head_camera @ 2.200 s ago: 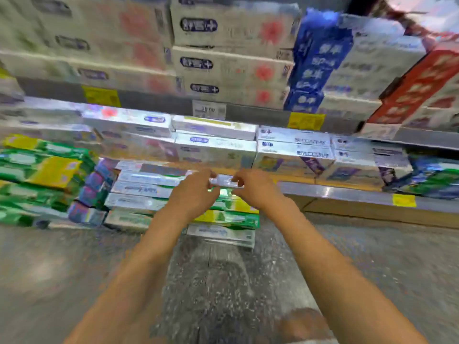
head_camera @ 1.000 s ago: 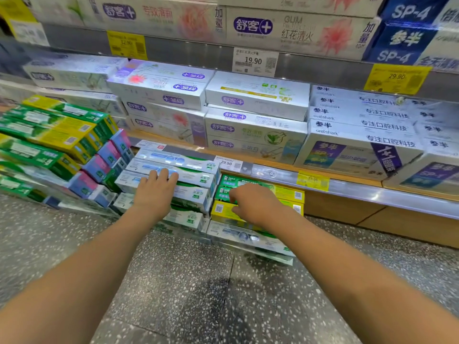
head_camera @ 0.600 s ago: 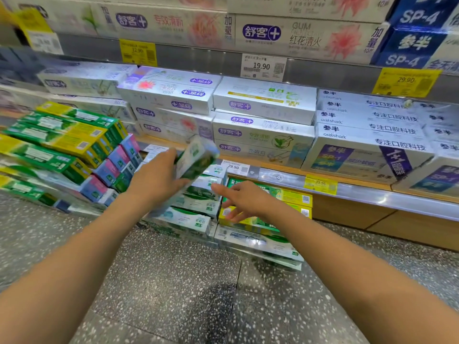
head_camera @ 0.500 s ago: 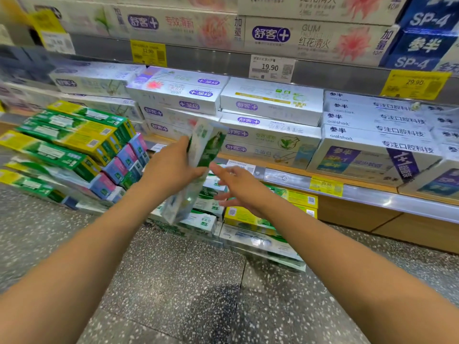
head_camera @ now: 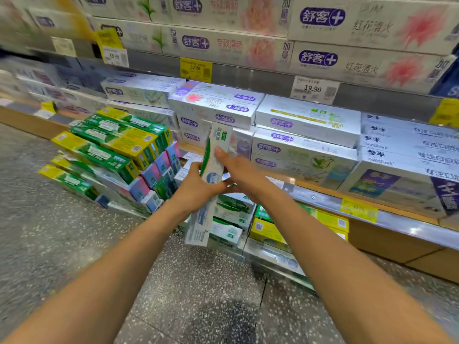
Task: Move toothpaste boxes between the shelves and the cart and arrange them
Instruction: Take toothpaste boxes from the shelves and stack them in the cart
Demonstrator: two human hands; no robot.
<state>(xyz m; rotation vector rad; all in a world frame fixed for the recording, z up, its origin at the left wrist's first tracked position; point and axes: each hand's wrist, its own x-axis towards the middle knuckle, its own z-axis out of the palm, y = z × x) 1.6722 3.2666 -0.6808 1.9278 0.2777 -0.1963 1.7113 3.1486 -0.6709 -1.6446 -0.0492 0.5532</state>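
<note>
A long white and green toothpaste box [head_camera: 208, 194] stands almost upright in the air in front of the low shelf. My left hand [head_camera: 196, 187] grips its middle from the left. My right hand [head_camera: 238, 170] lies against its right side with the fingers stretched up along the box. Below the hands sits a stack of similar white and green boxes [head_camera: 231, 214] on the bottom level, with yellow and green boxes [head_camera: 270, 232] to their right.
Green and yellow boxes [head_camera: 111, 145] lie stacked at the left, with pink and blue box ends [head_camera: 159, 170] beside them. White boxes with purple logos [head_camera: 303, 120] fill the middle shelf, larger ones [head_camera: 347, 23] the shelf above. The shelf's metal edge [head_camera: 323, 199] carries price tags. Speckled floor [head_camera: 198, 294] lies below.
My left hand lifted one box off the low stack and tipped it upright. My right hand left the yellow and green boxes and came against the lifted box. The view shifted left.
</note>
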